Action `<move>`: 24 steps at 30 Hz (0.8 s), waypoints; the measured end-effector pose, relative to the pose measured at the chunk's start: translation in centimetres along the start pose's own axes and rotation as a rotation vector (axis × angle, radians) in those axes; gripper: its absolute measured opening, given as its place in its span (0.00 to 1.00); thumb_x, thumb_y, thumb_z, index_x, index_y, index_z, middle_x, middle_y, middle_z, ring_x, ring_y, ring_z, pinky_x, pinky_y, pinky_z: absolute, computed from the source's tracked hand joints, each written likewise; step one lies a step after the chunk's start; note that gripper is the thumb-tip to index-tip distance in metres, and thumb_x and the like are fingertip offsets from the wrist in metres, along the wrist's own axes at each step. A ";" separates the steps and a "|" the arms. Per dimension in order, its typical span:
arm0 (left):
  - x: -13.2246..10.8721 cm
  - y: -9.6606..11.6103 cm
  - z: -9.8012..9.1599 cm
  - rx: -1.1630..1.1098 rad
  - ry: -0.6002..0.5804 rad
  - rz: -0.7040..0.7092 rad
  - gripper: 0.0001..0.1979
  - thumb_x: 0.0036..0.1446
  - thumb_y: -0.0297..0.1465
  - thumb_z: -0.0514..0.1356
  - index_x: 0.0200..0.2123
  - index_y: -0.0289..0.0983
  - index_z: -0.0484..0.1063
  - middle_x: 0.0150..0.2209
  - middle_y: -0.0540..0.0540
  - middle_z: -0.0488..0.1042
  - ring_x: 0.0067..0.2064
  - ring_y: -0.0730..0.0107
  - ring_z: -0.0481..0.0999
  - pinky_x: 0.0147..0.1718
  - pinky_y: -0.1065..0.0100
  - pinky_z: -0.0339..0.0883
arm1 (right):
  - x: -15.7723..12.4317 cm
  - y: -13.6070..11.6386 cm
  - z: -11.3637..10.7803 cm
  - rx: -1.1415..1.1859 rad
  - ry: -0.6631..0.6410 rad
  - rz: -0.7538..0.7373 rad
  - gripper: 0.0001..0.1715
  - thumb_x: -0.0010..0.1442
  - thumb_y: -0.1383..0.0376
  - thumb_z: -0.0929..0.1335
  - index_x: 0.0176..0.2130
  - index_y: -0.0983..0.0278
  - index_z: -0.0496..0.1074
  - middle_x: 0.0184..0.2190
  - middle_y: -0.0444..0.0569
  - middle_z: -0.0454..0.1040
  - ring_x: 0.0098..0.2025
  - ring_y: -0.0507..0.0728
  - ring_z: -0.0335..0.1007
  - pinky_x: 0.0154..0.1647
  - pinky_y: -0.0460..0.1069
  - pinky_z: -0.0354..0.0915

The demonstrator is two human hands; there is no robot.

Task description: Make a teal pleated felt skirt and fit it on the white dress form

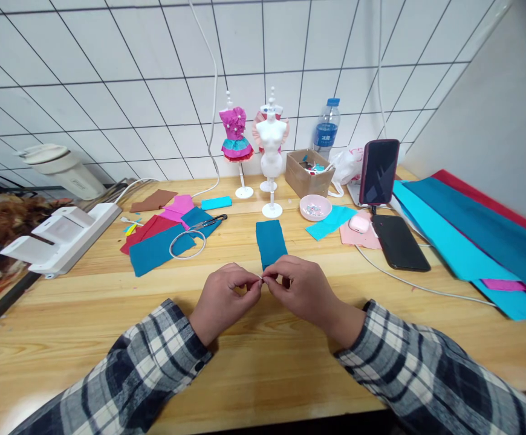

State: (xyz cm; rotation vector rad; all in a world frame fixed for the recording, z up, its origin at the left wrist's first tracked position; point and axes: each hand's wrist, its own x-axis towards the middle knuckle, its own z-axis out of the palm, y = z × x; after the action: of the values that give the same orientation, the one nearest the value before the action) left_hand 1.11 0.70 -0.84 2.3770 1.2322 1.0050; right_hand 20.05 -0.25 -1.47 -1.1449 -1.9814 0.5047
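My left hand (227, 296) and my right hand (305, 291) meet fingertip to fingertip above the wooden table, both closed in a pinch. A tiny pale bit shows between the fingertips, too small to name. Just beyond them lies a teal strip of crepe paper (271, 240), its near end partly hidden by my right hand. Behind the strip stands a bare white mini mannequin (272, 139). Left of it, another mini mannequin wears a magenta and turquoise paper dress (234, 128).
Paper pieces (156, 249), tweezers (208, 222) and a white cable loop (171, 248) lie left. Rightward are a pink bead bowl (316, 216), cardboard box (307, 181), water bottle (326, 130), propped phone (379, 172), flat black phone (401, 243) and large paper sheets (453, 229). A power strip (75, 238) sits far left.
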 end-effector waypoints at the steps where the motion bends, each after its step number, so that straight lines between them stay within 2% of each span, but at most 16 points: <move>1: 0.0 0.1 0.0 -0.003 -0.001 0.005 0.08 0.54 0.27 0.61 0.24 0.37 0.77 0.22 0.51 0.77 0.25 0.75 0.74 0.27 0.73 0.65 | 0.1 0.0 0.1 0.027 -0.006 0.026 0.03 0.59 0.68 0.70 0.34 0.61 0.77 0.30 0.42 0.76 0.27 0.49 0.68 0.29 0.45 0.61; 6: -0.1 0.1 -0.1 -0.016 -0.004 0.023 0.08 0.54 0.27 0.61 0.24 0.37 0.77 0.22 0.51 0.76 0.25 0.74 0.74 0.27 0.73 0.65 | 0.2 0.2 0.2 0.129 -0.013 0.115 0.03 0.57 0.69 0.71 0.31 0.62 0.76 0.28 0.41 0.75 0.24 0.47 0.66 0.27 0.44 0.61; 12: 0.1 -0.3 -0.2 0.003 0.007 0.032 0.09 0.55 0.26 0.60 0.23 0.37 0.75 0.22 0.51 0.75 0.26 0.74 0.73 0.27 0.72 0.64 | -0.2 0.1 0.3 0.052 0.034 -0.030 0.08 0.62 0.64 0.69 0.41 0.60 0.79 0.35 0.45 0.79 0.27 0.49 0.69 0.29 0.45 0.64; 15: 0.0 -0.3 -0.3 0.016 0.003 0.067 0.10 0.55 0.26 0.59 0.23 0.37 0.75 0.21 0.51 0.75 0.25 0.74 0.73 0.27 0.72 0.64 | -0.4 0.0 0.4 0.021 0.012 -0.051 0.07 0.63 0.65 0.69 0.40 0.60 0.79 0.34 0.45 0.78 0.31 0.51 0.71 0.31 0.45 0.64; 19: -0.1 0.2 -0.3 0.037 0.019 0.098 0.08 0.54 0.26 0.60 0.23 0.37 0.75 0.21 0.51 0.74 0.25 0.73 0.72 0.26 0.72 0.63 | -0.3 -0.3 0.5 0.032 -0.012 0.010 0.06 0.59 0.68 0.69 0.35 0.61 0.78 0.30 0.44 0.77 0.30 0.51 0.70 0.30 0.46 0.63; 24: 0.0 0.6 -0.2 0.013 0.022 0.087 0.09 0.54 0.26 0.60 0.23 0.37 0.74 0.20 0.51 0.74 0.24 0.74 0.71 0.26 0.72 0.63 | 0.0 -0.3 0.7 0.167 0.017 0.155 0.05 0.54 0.69 0.70 0.30 0.61 0.78 0.26 0.42 0.76 0.25 0.50 0.67 0.26 0.45 0.62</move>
State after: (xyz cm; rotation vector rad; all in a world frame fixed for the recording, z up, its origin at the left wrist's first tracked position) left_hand 1.34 0.32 -0.33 2.4553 1.1550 1.0547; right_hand 19.34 -0.35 -1.67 -1.1979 -1.8071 0.7243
